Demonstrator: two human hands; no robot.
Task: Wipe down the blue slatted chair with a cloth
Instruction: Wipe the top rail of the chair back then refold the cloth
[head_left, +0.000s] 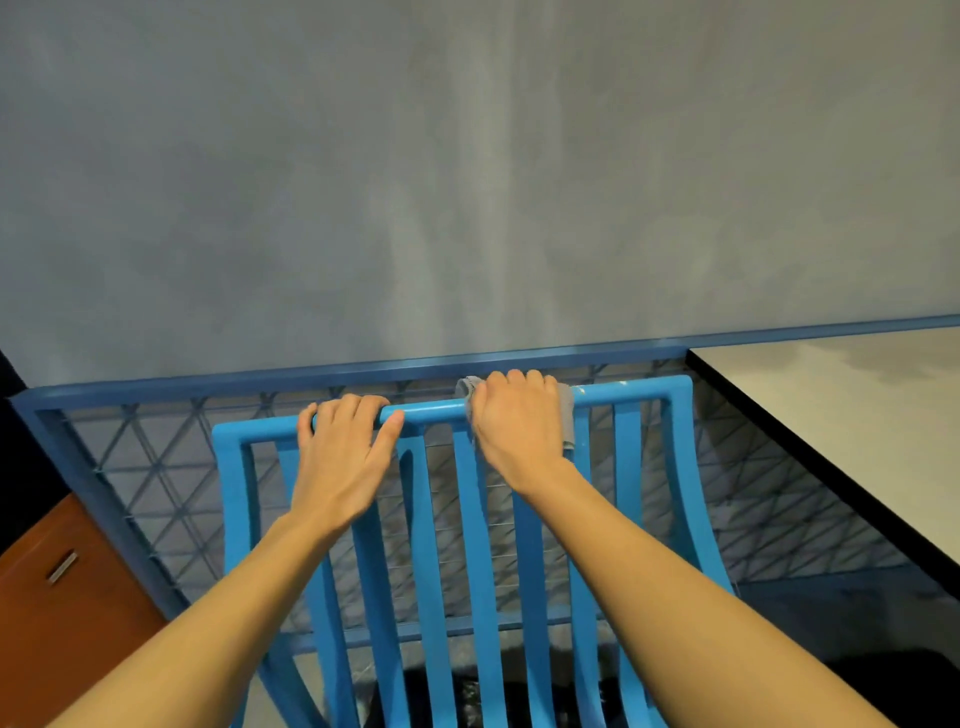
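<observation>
The blue slatted chair (631, 397) stands in front of me, seen from behind, its back rail running across the middle of the view. My left hand (343, 457) grips the top rail left of centre, fingers curled over it and thumb along the front. My right hand (517, 421) grips the same rail further right, with a grey cloth (567, 415) wrapped over the rail under its palm. Cloth edges stick out on both sides of that hand. Several vertical slats run down between my forearms.
Behind the chair is a blue-framed wire mesh panel (156, 452) against a grey wall. A white tabletop with a dark edge (841, 415) lies at the right. An orange-brown cabinet with a metal handle (62, 566) sits at the lower left.
</observation>
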